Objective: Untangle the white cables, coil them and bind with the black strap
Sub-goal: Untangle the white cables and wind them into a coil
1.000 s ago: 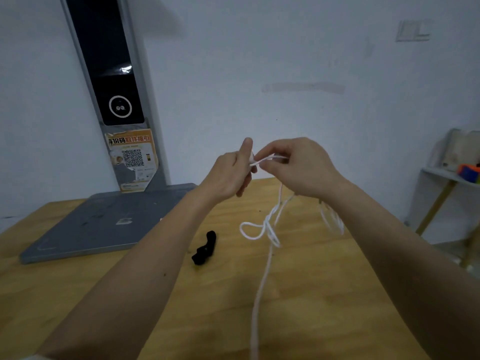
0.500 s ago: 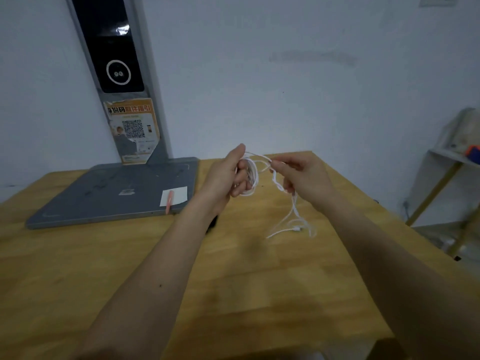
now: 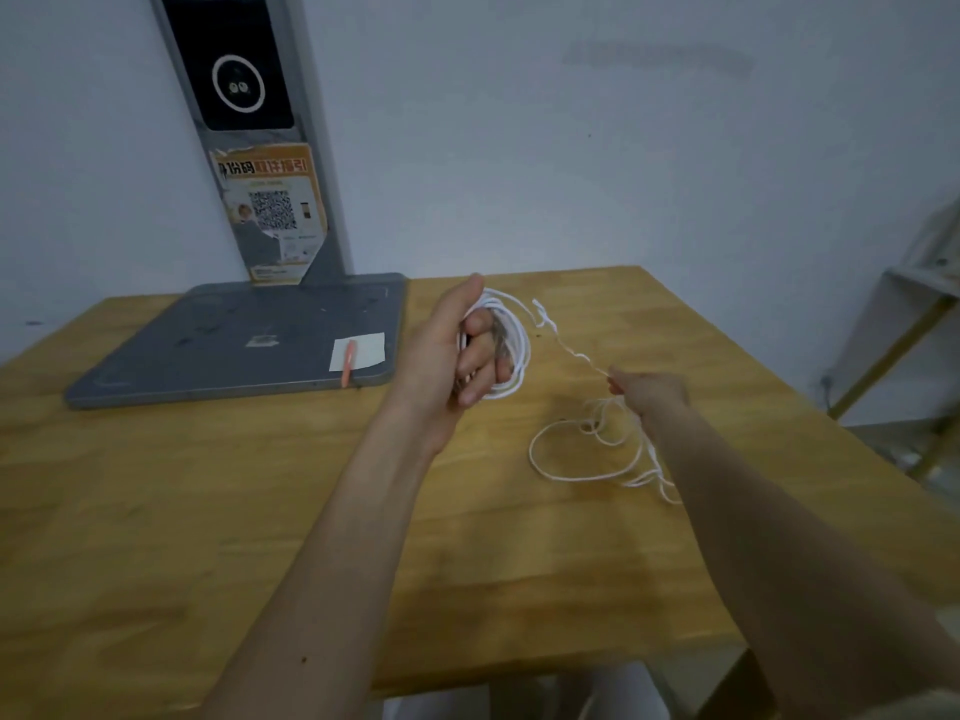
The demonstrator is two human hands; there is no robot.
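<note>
Since half a second ago the right hand (image 3: 647, 394) has drawn away, fingers pinching the white cable's (image 3: 566, 350) tail above the bench (image 3: 208, 511); left hand (image 3: 449, 350) grips the coil (image 3: 511, 350); next, wind remaining slack

Left hand (image 3: 457, 350) grips coiled white cables (image 3: 511, 345); right hand (image 3: 649, 394) pinches a strand.

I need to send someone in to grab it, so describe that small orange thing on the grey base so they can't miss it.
Start at the tall grey stand at the back left of the wooden table and look at its flat base plate. At the plate's front right corner lies a white paper slip. The thin orange stick lies across that slip's left edge, the only orange item on the plate.
</note>
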